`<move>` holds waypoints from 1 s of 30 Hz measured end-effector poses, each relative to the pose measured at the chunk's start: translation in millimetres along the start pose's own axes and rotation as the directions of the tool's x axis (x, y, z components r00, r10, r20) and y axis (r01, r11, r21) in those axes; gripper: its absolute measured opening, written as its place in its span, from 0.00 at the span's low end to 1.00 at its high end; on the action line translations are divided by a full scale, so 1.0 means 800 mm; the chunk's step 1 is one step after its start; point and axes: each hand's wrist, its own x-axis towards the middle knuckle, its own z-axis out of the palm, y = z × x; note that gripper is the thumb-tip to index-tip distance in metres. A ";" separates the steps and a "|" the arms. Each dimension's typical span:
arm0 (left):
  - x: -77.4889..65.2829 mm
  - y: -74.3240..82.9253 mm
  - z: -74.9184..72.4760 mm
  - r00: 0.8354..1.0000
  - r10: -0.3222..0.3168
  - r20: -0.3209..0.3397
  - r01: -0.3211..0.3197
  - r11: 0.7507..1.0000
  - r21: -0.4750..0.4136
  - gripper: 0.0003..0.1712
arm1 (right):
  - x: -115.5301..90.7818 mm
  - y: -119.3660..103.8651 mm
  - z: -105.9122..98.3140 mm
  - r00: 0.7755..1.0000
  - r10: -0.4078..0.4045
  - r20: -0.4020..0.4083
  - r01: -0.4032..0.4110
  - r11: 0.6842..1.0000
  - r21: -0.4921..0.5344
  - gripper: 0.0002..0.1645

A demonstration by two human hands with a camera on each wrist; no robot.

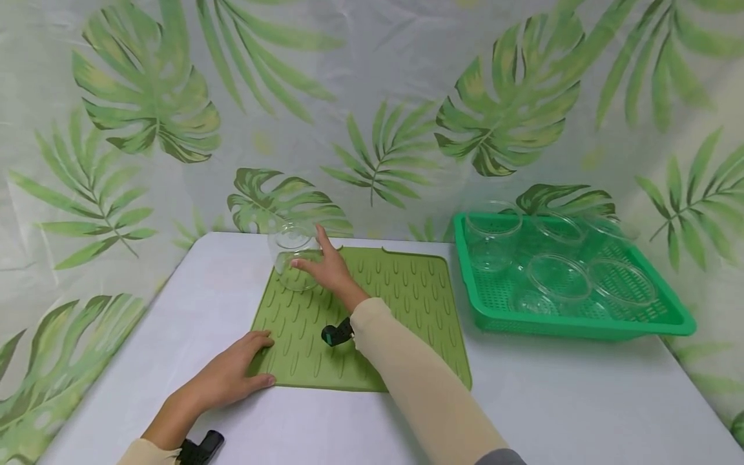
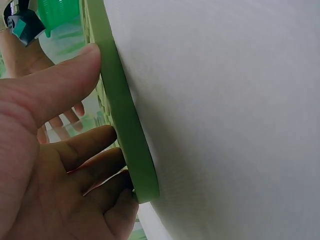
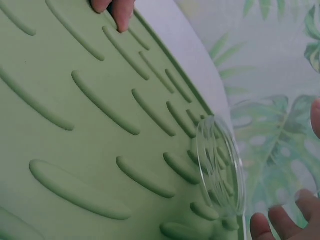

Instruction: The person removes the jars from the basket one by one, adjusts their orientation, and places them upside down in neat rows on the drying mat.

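A clear cup (image 1: 295, 255) stands rim down on the far left corner of a green ridged mat (image 1: 401, 310). Around it my right hand (image 1: 332, 268) spreads its thumb and fingers; whether they touch the clear wall is hard to tell. The right wrist view shows the cup's rim (image 3: 220, 167) on the mat, with fingertips (image 3: 282, 222) to its right. My left hand (image 1: 235, 371) rests at the mat's near left corner. Its thumb (image 2: 75, 75) and fingertips touch the mat's edge (image 2: 127, 120) in the left wrist view.
On the right of the white table (image 1: 540, 400) stands a green plastic basket (image 1: 581, 328) with several clear cups in it, mouths up. A leaf-patterned cloth (image 1: 383, 77) hangs behind the table.
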 end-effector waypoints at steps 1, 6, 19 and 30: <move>0.001 0.000 0.000 1.000 0.002 -0.002 -0.002 1.000 -0.002 0.36 | 0.000 0.001 -0.001 1.000 0.003 -0.006 -0.003 1.000 -0.001 0.57; 0.003 0.001 0.001 1.000 0.001 0.000 -0.001 1.000 -0.003 0.36 | 0.001 0.002 -0.003 1.000 0.014 -0.022 -0.014 1.000 0.000 0.57; 0.000 0.001 -0.001 1.000 -0.019 0.005 0.019 1.000 0.015 0.37 | 0.002 0.002 0.000 1.000 -0.017 -0.012 0.017 0.999 -0.032 0.57; 0.002 0.005 -0.004 1.000 -0.013 0.006 0.013 1.000 0.024 0.36 | -0.006 -0.016 -0.025 0.999 0.003 0.037 0.002 0.993 -0.118 0.64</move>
